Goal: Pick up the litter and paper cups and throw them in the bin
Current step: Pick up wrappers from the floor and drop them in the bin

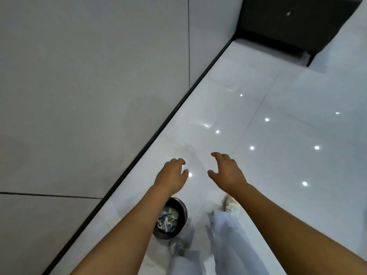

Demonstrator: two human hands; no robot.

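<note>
Both hands, left (172, 175) and right (228, 172), hang loose and empty above the upright, litter-filled bin (179, 207).

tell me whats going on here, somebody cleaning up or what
A person stands on a glossy white tiled floor beside a grey wall, both bare arms stretched forward. The left hand and right hand hold nothing, fingers loosely curled. By their feet sits a small dark round bin with crumpled paper litter already inside it, partly hidden by the left forearm. No cups or loose litter show on the visible floor. A dark cabinet stands further along the wall.
</note>
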